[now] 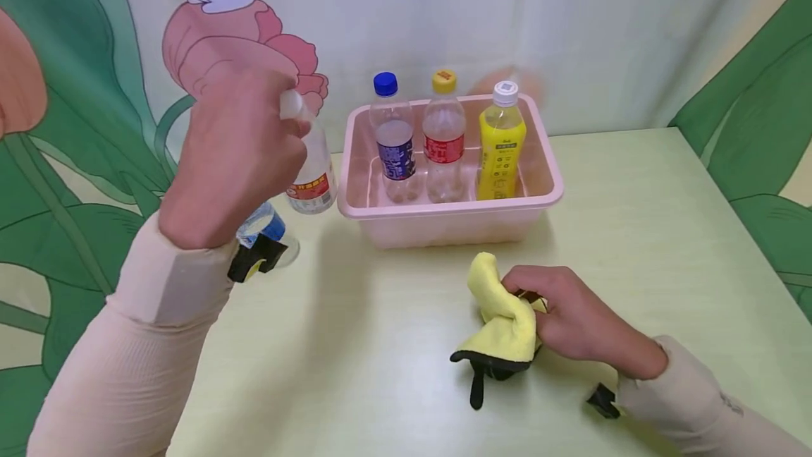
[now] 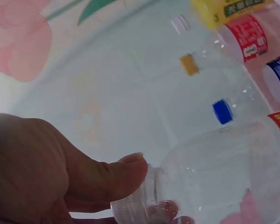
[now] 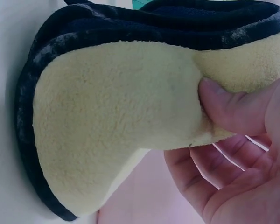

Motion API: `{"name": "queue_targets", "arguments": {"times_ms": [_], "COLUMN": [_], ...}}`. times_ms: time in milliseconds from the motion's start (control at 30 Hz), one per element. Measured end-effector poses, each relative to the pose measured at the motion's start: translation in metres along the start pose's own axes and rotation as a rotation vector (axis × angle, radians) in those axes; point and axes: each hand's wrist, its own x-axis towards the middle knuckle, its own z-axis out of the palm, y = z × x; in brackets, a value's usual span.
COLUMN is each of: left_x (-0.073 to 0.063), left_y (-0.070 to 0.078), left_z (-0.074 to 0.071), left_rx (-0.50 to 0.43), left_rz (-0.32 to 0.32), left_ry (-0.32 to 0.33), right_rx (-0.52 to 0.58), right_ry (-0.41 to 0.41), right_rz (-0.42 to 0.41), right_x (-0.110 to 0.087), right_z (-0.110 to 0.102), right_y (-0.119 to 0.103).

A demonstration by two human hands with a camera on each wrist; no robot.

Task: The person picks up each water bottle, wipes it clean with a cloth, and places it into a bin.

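Note:
My left hand (image 1: 237,154) grips a clear plastic bottle (image 1: 311,173) with a red label by its white-capped top. In the left wrist view, thumb and fingers close round the neck of this bottle (image 2: 214,172); whether its base touches the table cannot be told. My right hand (image 1: 571,312) pinches a yellow cloth (image 1: 504,323) with black edging, low over the table in front of the pink basin. The right wrist view shows the thumb pressing a fold of the cloth (image 3: 107,107), fingers behind it.
A pink basin (image 1: 444,223) holds three upright bottles: one blue-capped (image 1: 396,154), one yellow-capped (image 1: 444,150), one yellow-labelled with a white cap (image 1: 501,154). Another clear bottle with a blue label (image 1: 269,221) is partly hidden behind my left wrist. A patterned curtain (image 1: 603,41) hangs behind the table (image 1: 647,231).

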Motion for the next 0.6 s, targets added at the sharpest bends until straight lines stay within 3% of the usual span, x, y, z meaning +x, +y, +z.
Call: {"name": "queue_targets", "arguments": {"times_ms": [200,333,433,600], "left_x": [-0.035,-0.051,-0.054,-0.051], "left_y": [0.012,0.020,0.024,0.028], "left_z": [-0.012,-0.006,0.014,0.077], "left_rx": [0.028,-0.001,-0.077,-0.179], "left_rz": [0.094,0.174,0.261,0.446], "left_ry": [-0.094,-0.171,-0.253,-0.349], "right_rx": [0.033,0.083,0.141,0.157], "right_ry": [0.059,0.131,0.170,0.198], "right_rz": [-0.024,-0.058,-0.065,-0.044], "right_x": [0.004,0.008,0.012,0.022], "right_z": [-0.006,-0.010,-0.012,-0.010], "right_y": [-0.007,-0.013,-0.021,-0.035]}}
